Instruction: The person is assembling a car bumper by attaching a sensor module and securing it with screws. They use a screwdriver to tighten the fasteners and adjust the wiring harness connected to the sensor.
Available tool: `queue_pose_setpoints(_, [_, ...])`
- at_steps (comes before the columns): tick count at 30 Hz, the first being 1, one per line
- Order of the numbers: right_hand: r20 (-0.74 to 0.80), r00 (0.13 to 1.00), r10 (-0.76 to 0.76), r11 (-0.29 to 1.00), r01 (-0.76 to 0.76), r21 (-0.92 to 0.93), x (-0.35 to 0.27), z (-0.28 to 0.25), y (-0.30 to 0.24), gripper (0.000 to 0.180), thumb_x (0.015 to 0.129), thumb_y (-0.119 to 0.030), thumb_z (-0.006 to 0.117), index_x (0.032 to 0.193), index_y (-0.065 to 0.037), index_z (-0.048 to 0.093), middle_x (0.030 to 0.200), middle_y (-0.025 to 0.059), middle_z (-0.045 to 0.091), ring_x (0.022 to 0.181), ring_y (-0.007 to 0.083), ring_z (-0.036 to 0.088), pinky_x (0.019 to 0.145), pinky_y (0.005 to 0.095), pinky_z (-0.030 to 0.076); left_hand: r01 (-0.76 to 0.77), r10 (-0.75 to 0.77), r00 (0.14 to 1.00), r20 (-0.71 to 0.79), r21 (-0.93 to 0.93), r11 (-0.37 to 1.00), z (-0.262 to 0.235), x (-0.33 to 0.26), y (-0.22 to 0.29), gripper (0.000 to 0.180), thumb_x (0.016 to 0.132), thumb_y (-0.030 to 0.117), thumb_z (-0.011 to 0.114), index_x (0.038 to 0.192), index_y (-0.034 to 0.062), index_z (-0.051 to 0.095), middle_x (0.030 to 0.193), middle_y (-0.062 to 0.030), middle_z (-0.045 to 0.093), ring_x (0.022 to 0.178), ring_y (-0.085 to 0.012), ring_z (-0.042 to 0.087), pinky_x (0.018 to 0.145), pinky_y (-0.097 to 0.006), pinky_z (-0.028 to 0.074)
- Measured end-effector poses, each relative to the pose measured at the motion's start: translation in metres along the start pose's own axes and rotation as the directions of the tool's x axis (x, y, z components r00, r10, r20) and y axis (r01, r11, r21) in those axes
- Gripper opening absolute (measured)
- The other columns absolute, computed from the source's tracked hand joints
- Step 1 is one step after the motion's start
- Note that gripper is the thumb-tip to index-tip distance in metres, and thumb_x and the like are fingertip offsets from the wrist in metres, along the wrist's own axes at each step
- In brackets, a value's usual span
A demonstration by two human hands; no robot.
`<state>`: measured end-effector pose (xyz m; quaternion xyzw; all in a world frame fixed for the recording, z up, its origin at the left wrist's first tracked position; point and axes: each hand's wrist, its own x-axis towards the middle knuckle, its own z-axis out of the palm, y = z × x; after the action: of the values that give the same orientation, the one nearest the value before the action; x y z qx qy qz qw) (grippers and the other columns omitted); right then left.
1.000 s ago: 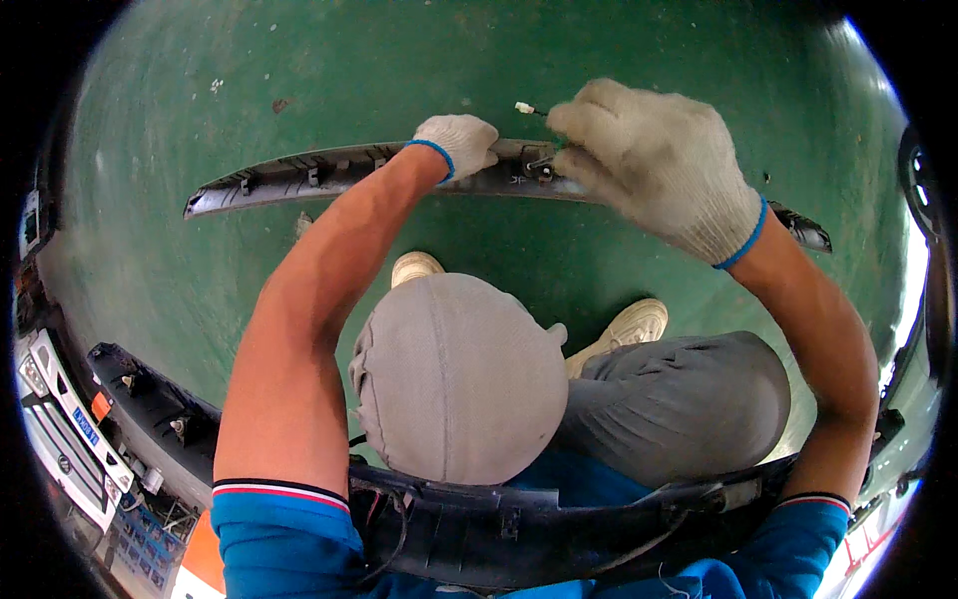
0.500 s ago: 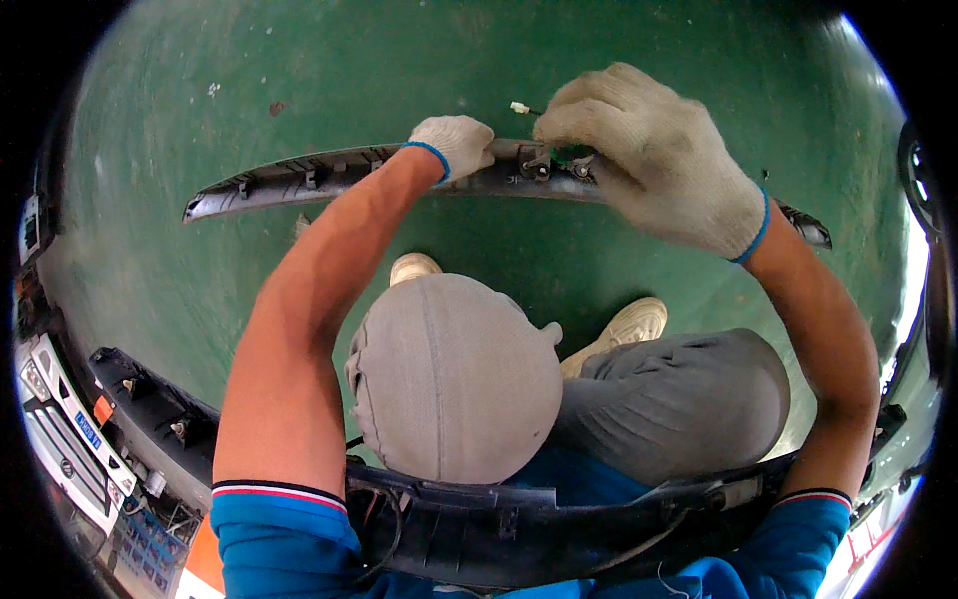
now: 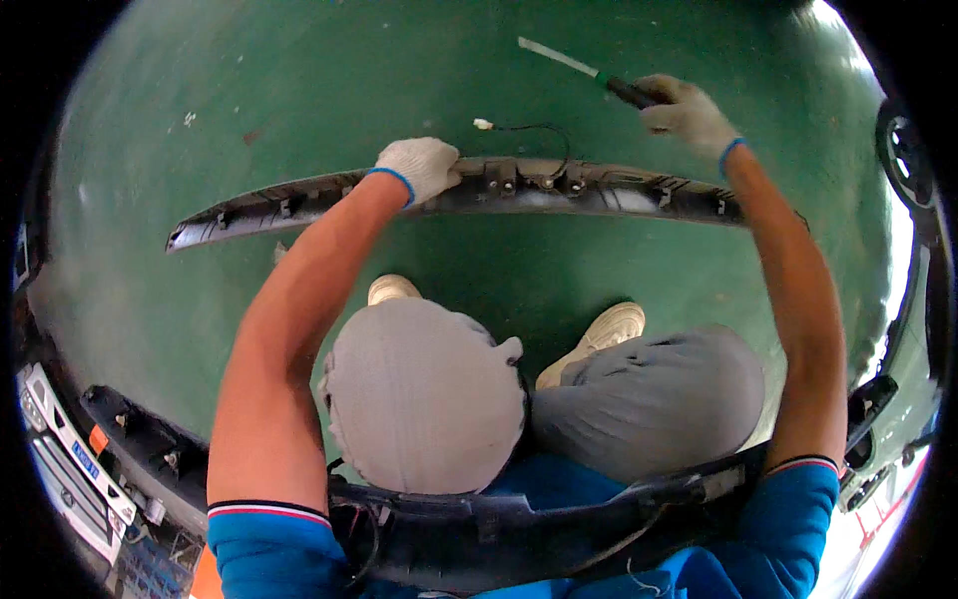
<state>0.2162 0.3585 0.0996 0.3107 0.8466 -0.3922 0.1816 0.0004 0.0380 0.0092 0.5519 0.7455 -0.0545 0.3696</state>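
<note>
A long, slightly curved dark trim strip (image 3: pixel 619 195) lies across the floor, its ribbed and clipped inner side showing. My gloved left hand (image 3: pixel 417 168) is closed around it left of its middle. Raised beyond the strip on the right, my gloved right hand (image 3: pixel 689 118) grips the black and green handle of a screwdriver (image 3: pixel 559 58), whose pale shaft points left and away from me. From the strip's middle, next to two round fittings, runs a thin black cable (image 3: pixel 561 137) ending in a small white connector (image 3: pixel 483 125) on the floor.
The green floor (image 3: pixel 329 70) spreads around the strip. My two shoes (image 3: pixel 614 327) stand on its near side. Another dark panel (image 3: pixel 449 544) runs across close to my body. A dark part (image 3: pixel 140 424) and a white vehicle front (image 3: pixel 75 469) are at the lower left; a wheel (image 3: pixel 903 150) is far right.
My right hand has lifted off the strip and moved right and away, with the screwdriver now in plain sight. The cable and the strip's middle are uncovered. My left hand stays on the strip.
</note>
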Motion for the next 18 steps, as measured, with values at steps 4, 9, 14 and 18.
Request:
queue_pose_setpoints(4, [-0.199,0.952,-0.234,0.915,0.146,-0.376,0.025,0.052,0.043,0.047,0.086,-0.019,0.063,0.131,-0.006,0.063,0.118,0.0169,0.067,0.107,0.0313,0.068,0.092,0.0422,0.056,0.031,-0.031,1.000,0.001,-0.013,0.999,-0.001,-0.006,-0.001,0.035,0.093,0.037,0.063,0.101,0.0038,0.071,0.101,-0.0208,0.072,0.099,-0.0425,0.069,0.085,-0.055,0.054])
queue_pose_setpoints(9, [-0.157,0.928,-0.339,0.809,0.202,-0.551,-0.014,0.090,-0.020,0.032,0.089,-0.024,0.063,0.118,-0.011,0.066,0.108,0.0150,0.068,0.104,0.0360,0.068,0.087,0.0495,0.057,0.013,-0.013,1.000,-0.022,-0.003,1.000,0.008,-0.004,-0.008,0.034,0.093,0.037,0.063,0.101,0.0043,0.071,0.100,-0.0205,0.071,0.098,-0.0427,0.069,0.085,-0.054,0.054])
queue_pose_setpoints(14, [0.171,0.945,-0.278,0.794,0.326,-0.513,-0.033,0.123,-0.028,0.025,0.090,-0.024,0.062,0.111,-0.012,0.068,0.106,0.0140,0.069,0.097,0.0369,0.070,0.082,0.0510,0.058,0.018,-0.018,1.000,0.006,-0.016,1.000,0.000,-0.004,-0.001,0.034,0.093,0.037,0.064,0.102,0.0047,0.071,0.102,-0.0202,0.072,0.098,-0.0430,0.069,0.083,-0.054,0.055])
queue_pose_setpoints(18, [0.184,0.945,-0.270,0.780,0.327,-0.534,-0.029,0.132,-0.025,0.019,0.091,-0.022,0.062,0.103,-0.010,0.070,0.103,0.0154,0.070,0.095,0.0377,0.070,0.080,0.0513,0.058,0.016,-0.016,1.000,-0.011,0.003,1.000,0.003,-0.001,-0.004,0.034,0.093,0.037,0.064,0.102,0.0050,0.071,0.103,-0.0199,0.072,0.098,-0.0428,0.069,0.083,-0.054,0.055])
